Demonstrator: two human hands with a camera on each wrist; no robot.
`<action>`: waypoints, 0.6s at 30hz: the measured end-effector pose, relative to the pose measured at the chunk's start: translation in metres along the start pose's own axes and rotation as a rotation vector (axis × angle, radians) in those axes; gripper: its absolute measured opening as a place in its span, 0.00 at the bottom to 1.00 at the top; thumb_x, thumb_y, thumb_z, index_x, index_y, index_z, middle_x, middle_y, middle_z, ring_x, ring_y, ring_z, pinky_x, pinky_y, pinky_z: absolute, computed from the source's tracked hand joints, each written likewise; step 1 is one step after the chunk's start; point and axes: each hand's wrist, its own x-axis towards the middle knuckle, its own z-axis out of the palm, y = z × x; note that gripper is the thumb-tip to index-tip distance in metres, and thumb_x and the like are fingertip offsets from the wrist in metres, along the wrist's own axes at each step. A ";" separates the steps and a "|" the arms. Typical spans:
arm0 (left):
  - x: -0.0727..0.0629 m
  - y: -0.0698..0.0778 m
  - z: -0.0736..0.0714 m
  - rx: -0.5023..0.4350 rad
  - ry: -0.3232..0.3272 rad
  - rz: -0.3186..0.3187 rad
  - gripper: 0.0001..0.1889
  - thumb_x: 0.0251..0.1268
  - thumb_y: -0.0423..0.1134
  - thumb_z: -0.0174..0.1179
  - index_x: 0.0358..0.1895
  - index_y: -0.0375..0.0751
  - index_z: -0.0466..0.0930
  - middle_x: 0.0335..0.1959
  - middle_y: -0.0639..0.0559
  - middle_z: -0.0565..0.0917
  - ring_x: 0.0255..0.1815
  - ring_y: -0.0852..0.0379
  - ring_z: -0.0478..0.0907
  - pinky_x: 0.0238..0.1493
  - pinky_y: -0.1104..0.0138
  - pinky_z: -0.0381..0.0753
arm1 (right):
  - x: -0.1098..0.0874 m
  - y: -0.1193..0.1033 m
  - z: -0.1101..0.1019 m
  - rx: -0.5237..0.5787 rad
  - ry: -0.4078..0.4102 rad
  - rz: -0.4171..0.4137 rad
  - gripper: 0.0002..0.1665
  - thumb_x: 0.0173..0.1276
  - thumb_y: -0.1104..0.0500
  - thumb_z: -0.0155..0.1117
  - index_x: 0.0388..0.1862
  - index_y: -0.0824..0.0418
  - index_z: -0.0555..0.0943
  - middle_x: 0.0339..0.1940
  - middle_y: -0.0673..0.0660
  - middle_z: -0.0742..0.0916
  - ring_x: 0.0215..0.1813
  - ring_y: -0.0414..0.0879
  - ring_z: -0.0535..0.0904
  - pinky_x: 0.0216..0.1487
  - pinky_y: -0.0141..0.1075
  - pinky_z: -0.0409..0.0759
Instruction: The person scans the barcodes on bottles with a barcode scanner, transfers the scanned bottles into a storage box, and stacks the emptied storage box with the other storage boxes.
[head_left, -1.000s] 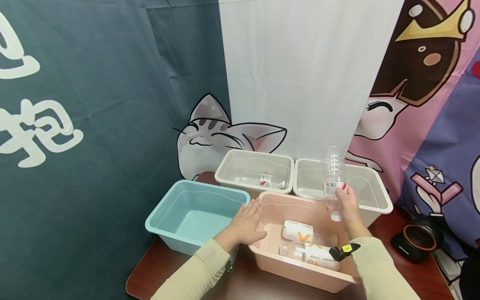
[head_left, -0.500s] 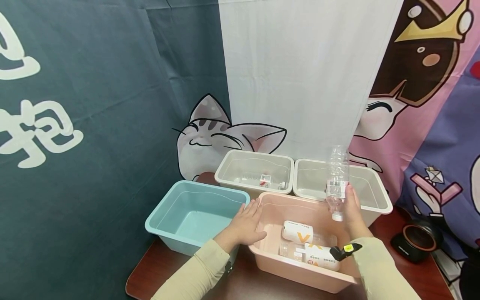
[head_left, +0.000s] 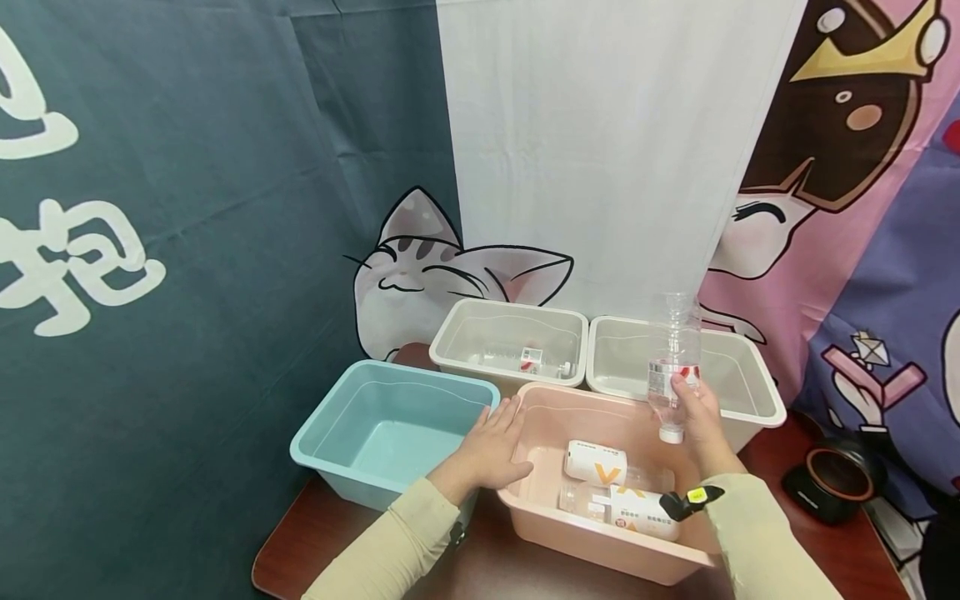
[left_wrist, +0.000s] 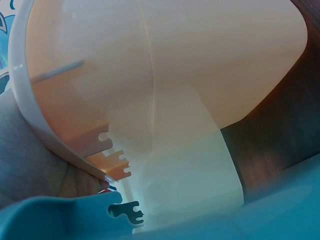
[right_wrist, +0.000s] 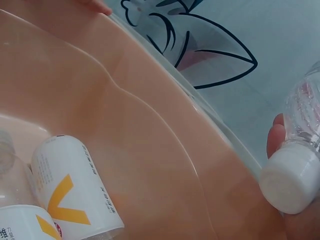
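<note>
My right hand holds a clear plastic bottle with a white-and-red label above the far right of the pink tub. The bottle stands nearly upright with its white cap down, the thumb across the label. My left hand rests, fingers extended, on the tub's left rim, beside the blue tub. Inside the pink tub lie two clear bottles with white labels and orange marks, one behind and one in front.
Two off-white tubs stand at the back, the left one with a labelled clear bottle lying inside, the right one partly behind the held bottle. A black round object sits at the right of the brown table.
The bottle has turned in my right hand, bringing the red part of its label round to the front. My right thumb, drawn back half a second ago, lies over the label. The left hand stays put.
</note>
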 end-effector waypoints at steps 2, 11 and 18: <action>0.000 0.000 0.000 0.000 0.000 -0.001 0.49 0.67 0.62 0.52 0.81 0.34 0.47 0.84 0.42 0.45 0.83 0.45 0.43 0.80 0.48 0.46 | 0.000 0.000 0.000 -0.016 -0.005 0.014 0.07 0.79 0.48 0.55 0.52 0.44 0.74 0.41 0.37 0.86 0.39 0.35 0.84 0.37 0.32 0.85; 0.001 0.000 0.001 0.017 -0.005 0.001 0.49 0.67 0.63 0.52 0.81 0.35 0.47 0.84 0.42 0.45 0.84 0.46 0.42 0.80 0.48 0.46 | -0.001 -0.002 0.001 0.004 -0.034 0.026 0.09 0.78 0.49 0.56 0.54 0.45 0.71 0.42 0.37 0.85 0.41 0.34 0.84 0.41 0.31 0.85; 0.002 -0.001 0.002 0.018 -0.006 0.007 0.49 0.68 0.62 0.52 0.81 0.34 0.46 0.84 0.41 0.45 0.83 0.45 0.43 0.80 0.48 0.46 | 0.003 -0.012 0.002 0.048 -0.074 -0.014 0.10 0.79 0.52 0.54 0.56 0.47 0.70 0.41 0.40 0.87 0.40 0.37 0.87 0.39 0.35 0.87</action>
